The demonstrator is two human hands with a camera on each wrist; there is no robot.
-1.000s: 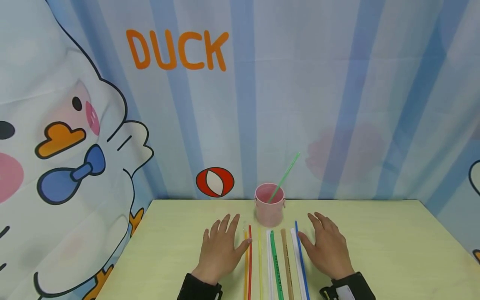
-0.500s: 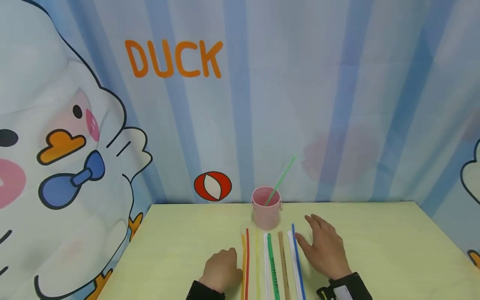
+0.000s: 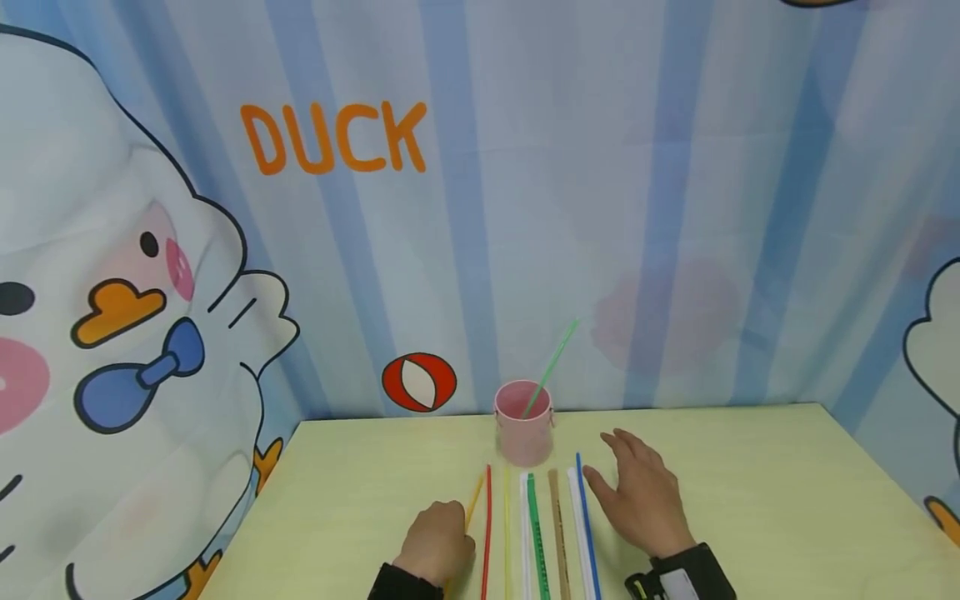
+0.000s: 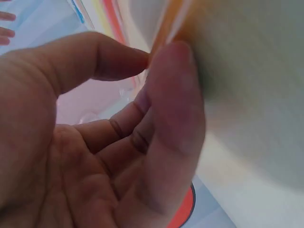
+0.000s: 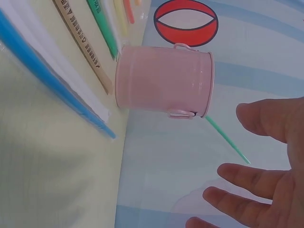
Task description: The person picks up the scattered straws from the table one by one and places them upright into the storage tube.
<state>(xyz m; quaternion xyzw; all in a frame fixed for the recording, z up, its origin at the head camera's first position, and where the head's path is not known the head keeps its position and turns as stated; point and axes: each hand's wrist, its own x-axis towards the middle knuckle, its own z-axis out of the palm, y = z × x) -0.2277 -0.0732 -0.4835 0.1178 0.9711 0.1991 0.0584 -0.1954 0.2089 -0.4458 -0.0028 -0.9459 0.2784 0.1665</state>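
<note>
My left hand (image 3: 437, 542) pinches an orange-yellow straw (image 3: 475, 502) between thumb and finger at the left end of a row of straws. In the left wrist view this straw (image 4: 167, 26) runs past the fingertips, close over the tabletop. My right hand (image 3: 643, 498) has its fingers spread and holds nothing; its thumb is near the blue straw (image 3: 588, 529) at the row's right end. Between them lie a red straw (image 3: 487, 533), a pale yellow one, white ones, a printed green one (image 3: 537, 533) and a printed brown one (image 3: 558, 533).
Behind the row stands a small pink bucket (image 3: 523, 440) with a thin light-green straw (image 3: 553, 367) leaning in it. The pale yellow table (image 3: 780, 492) meets a blue striped cloth backdrop (image 3: 555, 208) with a printed duck.
My left hand has gone from spread fingers to a pinch on the orange-yellow straw, which now slants away from the red one. The right hand stays spread. The head view has tilted up slightly.
</note>
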